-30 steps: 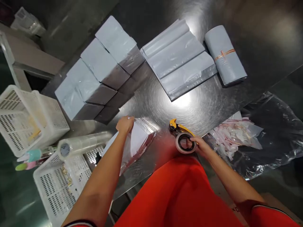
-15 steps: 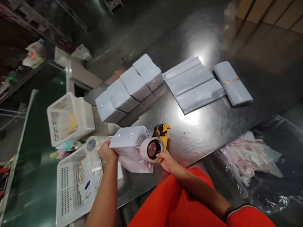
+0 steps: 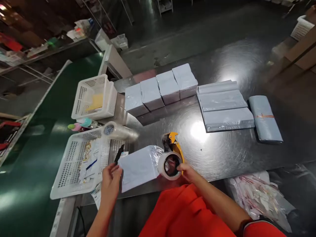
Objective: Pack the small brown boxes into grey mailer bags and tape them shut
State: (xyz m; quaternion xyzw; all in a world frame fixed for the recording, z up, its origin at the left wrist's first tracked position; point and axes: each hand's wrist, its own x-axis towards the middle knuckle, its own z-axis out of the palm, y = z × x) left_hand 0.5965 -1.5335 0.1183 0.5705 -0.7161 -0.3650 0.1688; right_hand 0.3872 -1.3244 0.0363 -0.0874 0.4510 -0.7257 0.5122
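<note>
My right hand (image 3: pixel 188 171) grips a yellow-and-black tape dispenser (image 3: pixel 178 148) carrying a large roll of clear tape (image 3: pixel 170 165). The dispenser is against the right end of a pale grey plastic-wrapped package (image 3: pixel 139 168), where the wrap is crinkled and shiny. My left hand (image 3: pixel 111 177) is at the package's left edge, fingers curled, thumb near or against the wrap. A slim black tool (image 3: pixel 119 154) reaches out just beyond its fingertips; whether the fingers hold it is unclear.
Several wrapped boxes (image 3: pixel 151 95) stand in a row behind. Flat grey mailing bags (image 3: pixel 224 102) and a tied bundle (image 3: pixel 265 118) lie right. White baskets (image 3: pixel 61 171) and a spare tape roll (image 3: pixel 116 130) are left. A plastic bag (image 3: pixel 259 194) sits below the table edge.
The package now lies with its broad pale face up and sits lower against my view. My left hand has shifted to its near left edge, and the black tool now shows. The view has turned.
</note>
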